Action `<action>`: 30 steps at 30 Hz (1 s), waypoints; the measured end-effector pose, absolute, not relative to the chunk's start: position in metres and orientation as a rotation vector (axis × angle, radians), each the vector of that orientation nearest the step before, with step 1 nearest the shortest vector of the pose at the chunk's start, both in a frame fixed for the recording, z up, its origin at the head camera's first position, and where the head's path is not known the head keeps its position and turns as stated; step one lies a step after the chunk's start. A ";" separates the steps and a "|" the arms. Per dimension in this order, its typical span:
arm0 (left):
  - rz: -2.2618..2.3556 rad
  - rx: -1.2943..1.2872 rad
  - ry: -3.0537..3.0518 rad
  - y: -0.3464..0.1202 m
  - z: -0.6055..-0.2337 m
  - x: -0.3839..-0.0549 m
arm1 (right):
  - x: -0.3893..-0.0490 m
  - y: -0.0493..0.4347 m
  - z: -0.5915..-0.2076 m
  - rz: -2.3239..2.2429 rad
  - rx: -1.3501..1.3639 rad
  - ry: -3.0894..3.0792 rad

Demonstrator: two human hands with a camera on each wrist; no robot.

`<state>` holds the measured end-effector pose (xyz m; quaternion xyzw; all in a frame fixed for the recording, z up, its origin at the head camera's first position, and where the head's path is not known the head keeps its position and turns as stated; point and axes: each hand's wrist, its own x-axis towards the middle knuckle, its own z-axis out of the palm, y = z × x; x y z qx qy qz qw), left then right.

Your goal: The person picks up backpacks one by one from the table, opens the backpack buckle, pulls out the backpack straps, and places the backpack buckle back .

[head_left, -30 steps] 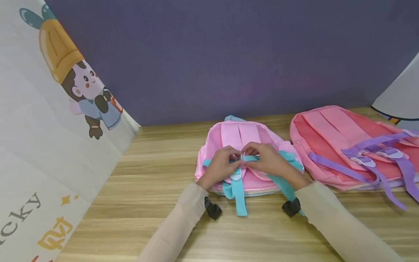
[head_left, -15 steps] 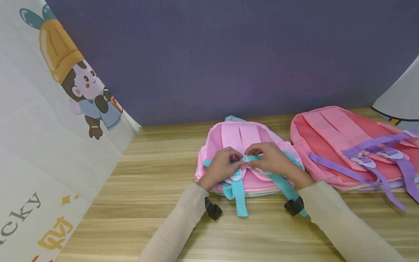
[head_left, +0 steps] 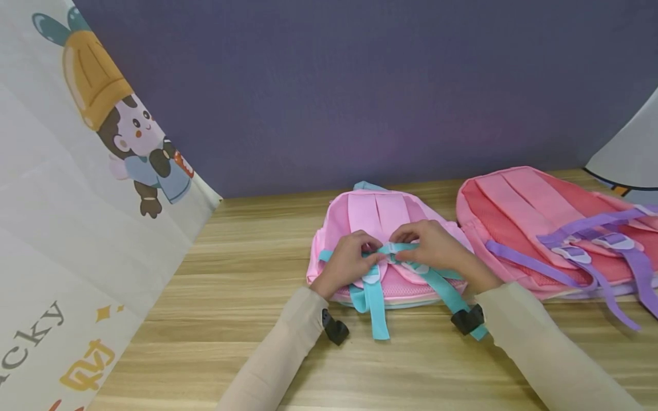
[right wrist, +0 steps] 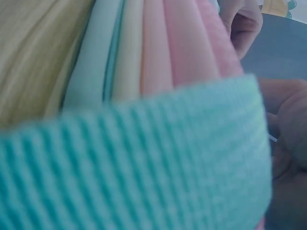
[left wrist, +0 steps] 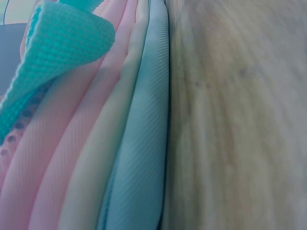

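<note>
In the head view a small pink backpack lies with its shoulder straps facing up. A turquoise webbing strap runs across it, carrying a small whitish slider. Thumb and fingers of my left hand pinch this strap left of the slider. Just to the slider's right, my right hand pinches the same strap. A turquoise strap end hangs onto the table below the left hand. Blurred webbing covers much of the right wrist view. Only the bag's striped side and webbing fill the left wrist view.
A larger coral-pink backpack with purple straps lies against the small one's right side. The wooden table ends at a dark wall panel. A printed white sheet hangs at the left.
My right hand has moved a little to the right, away from the left hand. The slider has shifted right too, and more strap shows between the hands. My left hand has hardly moved.
</note>
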<state>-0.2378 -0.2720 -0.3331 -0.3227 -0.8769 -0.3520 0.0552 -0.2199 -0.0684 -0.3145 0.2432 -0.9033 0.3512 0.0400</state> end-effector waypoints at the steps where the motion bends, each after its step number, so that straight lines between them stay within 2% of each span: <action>1: -1.067 -0.979 -2.661 -0.272 -0.333 -0.238 | -0.220 -0.067 -0.314 1.075 0.747 -2.770; 30: -1.069 -0.979 -2.661 -0.272 -0.331 -0.236 | -0.221 -0.043 -0.301 1.075 0.770 -2.852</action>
